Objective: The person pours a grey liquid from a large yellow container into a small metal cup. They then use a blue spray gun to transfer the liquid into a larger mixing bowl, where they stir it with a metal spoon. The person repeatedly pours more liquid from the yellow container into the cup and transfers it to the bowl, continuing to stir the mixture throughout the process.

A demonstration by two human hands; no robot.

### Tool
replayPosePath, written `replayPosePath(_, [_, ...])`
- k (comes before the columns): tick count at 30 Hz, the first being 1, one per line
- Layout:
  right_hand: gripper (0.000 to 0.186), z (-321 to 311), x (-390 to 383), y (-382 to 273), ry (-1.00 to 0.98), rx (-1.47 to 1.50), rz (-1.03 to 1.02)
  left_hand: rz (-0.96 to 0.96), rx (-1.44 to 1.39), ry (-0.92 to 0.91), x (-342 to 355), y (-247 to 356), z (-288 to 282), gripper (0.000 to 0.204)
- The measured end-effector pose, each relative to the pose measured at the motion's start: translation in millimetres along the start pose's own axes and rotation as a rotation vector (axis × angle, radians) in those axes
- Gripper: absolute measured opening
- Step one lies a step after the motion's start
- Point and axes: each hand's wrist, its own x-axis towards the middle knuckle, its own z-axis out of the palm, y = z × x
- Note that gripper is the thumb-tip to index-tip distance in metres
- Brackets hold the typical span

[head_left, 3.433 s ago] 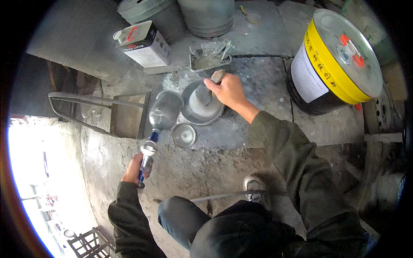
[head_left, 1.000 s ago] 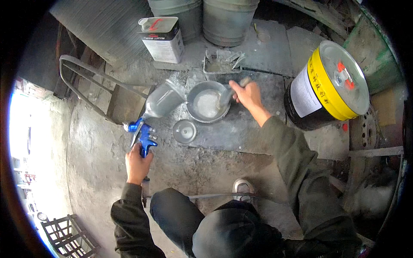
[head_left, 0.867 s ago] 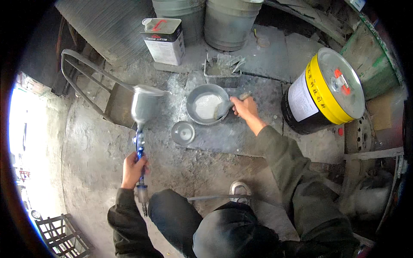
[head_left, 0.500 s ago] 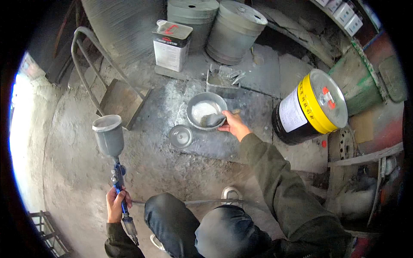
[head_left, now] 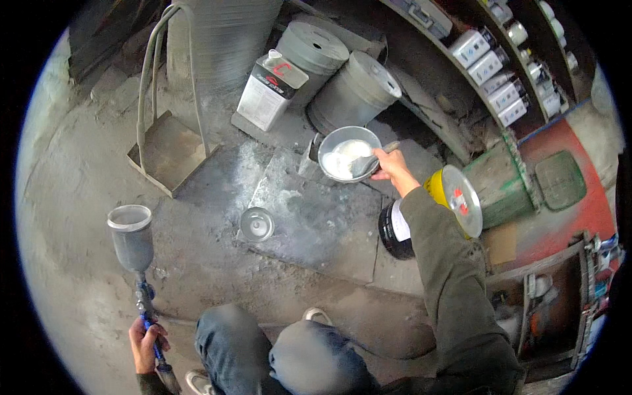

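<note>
My left hand [head_left: 146, 343] is closed around the handle of a spray gun [head_left: 131, 247], a blue-bodied one held upright with a grey cup on top. The cup has no lid on it, and its inside is mostly out of sight. At the far middle, my right hand [head_left: 395, 168] grips the near right rim of a grey bowl [head_left: 327, 150] with white liquid in it. A grey-smeared brush or spatula [head_left: 363, 166] leans in the bowl, its handle over the rim by my fingers. A round grey lid [head_left: 257, 224] lies on the stained ground slab.
A tin can [head_left: 268, 95] and two grey drums [head_left: 355, 92] stand at the back. A yellow-and-black pail [head_left: 464, 197] is partly behind my right sleeve. A metal hand truck [head_left: 172, 155] stands far left. Shelves with bottles [head_left: 487, 69] line the far right, above a green bin [head_left: 503, 181].
My right hand has moved the bowl to the right and away from the lid, over the small metal box. The view has shifted; my left hand still holds the spray gun.
</note>
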Motion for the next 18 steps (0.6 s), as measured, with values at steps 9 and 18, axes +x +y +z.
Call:
replayPosePath(9, [0.043,21,12,-78,0.365,-0.719,-0.140,0.048,-0.037,0.059,-20,9,-25,0.031])
replayPosePath(18, [0.060,46,2,-86,0.491,-1.122,-0.541,0.051,-0.068,0.095,-26,1,-44,0.039])
